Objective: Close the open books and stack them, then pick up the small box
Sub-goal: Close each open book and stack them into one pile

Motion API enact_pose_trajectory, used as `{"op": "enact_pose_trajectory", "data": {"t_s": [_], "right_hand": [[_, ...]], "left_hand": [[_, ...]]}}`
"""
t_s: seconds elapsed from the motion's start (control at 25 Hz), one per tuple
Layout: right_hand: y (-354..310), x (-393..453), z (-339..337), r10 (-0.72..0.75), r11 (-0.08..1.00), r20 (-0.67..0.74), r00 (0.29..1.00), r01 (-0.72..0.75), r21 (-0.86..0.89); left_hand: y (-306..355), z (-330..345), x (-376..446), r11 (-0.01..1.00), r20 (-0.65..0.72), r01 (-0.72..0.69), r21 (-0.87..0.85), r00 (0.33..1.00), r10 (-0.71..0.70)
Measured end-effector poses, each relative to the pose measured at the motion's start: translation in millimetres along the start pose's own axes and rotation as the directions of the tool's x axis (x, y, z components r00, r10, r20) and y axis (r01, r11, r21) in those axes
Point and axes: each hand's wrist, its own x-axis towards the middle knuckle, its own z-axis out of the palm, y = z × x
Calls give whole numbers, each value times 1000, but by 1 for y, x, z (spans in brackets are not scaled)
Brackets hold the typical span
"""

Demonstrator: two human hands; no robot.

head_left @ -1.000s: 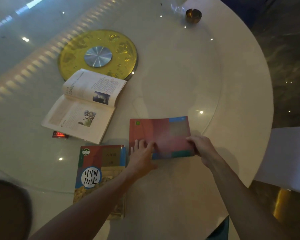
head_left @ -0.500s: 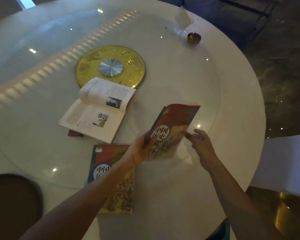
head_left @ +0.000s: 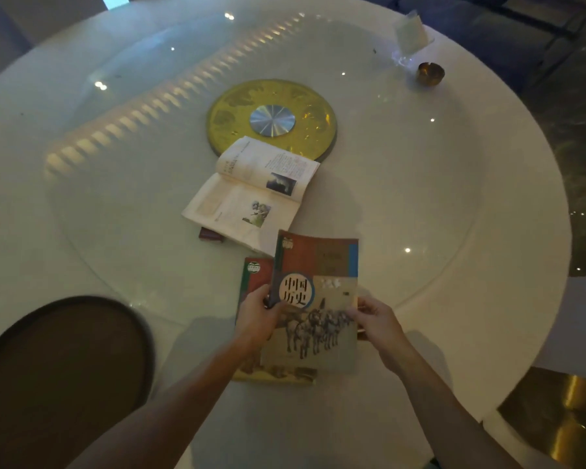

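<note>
I hold a closed history book (head_left: 318, 292), cover up, with a horse picture and a white circle of characters. My left hand (head_left: 256, 316) grips its left edge and my right hand (head_left: 374, 316) its right edge. It hovers over a second closed book (head_left: 254, 275) of the same kind, which lies on the table and is mostly covered. Beyond them an open book (head_left: 251, 194) lies with its pages up. A small dark red box (head_left: 210, 235) peeks out from under the open book's left corner.
The round white table (head_left: 487, 231) carries a glass turntable with a gold disc (head_left: 271, 116) at its middle. A small brass bowl (head_left: 430, 74) and a napkin holder (head_left: 410, 32) stand at the far right. A dark round chair seat (head_left: 58, 367) is at my lower left.
The book lay back cover up a second ago. I lifted it, turned it cover up, and brought it left over the other closed book, with both hands now on it.
</note>
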Motion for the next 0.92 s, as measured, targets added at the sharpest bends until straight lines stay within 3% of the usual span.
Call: {"op": "enact_pose_trajectory", "data": {"t_s": [0.16,0.28,0.4,0.44,0.56,0.92], "right_hand": [[25,-9,44,61,997,3,998,-61,-42],[38,-11,66,-31,986,-36,999,25,-166],[43,-9,79,-150,936,-72,986,118,-332],[43,-7,82,-181,907,-96,979,128,-401],[42,-1,87,-195,866,-144,970,101,-489],[42,14,102,6,935,-289,957,-107,-337]], "left_hand": [[-40,-29,-11,992,-90,37,121,996,-26],[-52,-39,-15,962,-79,-29,272,995,53],[-56,-44,-18,788,-122,-54,613,979,162],[-56,-46,-19,768,-128,-33,639,981,148],[-55,-52,-17,823,-118,1,568,990,80],[-52,-65,0,871,-115,107,479,992,-59]]}}
